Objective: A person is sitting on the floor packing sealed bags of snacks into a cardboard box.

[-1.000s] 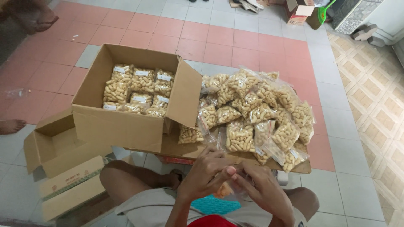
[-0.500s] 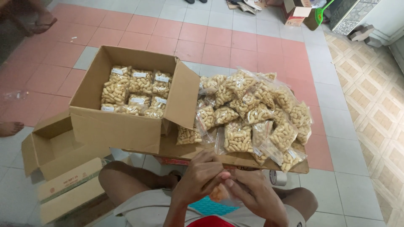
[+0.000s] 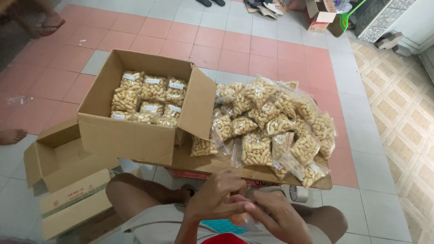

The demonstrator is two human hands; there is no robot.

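Note:
My left hand (image 3: 216, 198) and my right hand (image 3: 275, 215) meet over my lap at the bottom of the view, fingers curled together around a small orange and clear object (image 3: 242, 220) that is mostly hidden. In front of my knees lies a pile of clear bags of pale puffed snacks (image 3: 271, 123) on a flat cardboard sheet (image 3: 217, 163). To its left stands an open cardboard box (image 3: 131, 138) with several of the same bags (image 3: 147, 97) packed inside in rows.
A smaller open cardboard box (image 3: 58, 156) lies on its side at the left, above a closed carton (image 3: 74, 205). A tape roll (image 3: 297, 193) sits by my right knee. Another person's feet (image 3: 11, 135) show at the left edge. Boxes and a green broom (image 3: 350, 13) stand far back.
My two hands stay together over my lap, shifting slightly lower and toward the centre of the view. The boxes and the bags have not moved.

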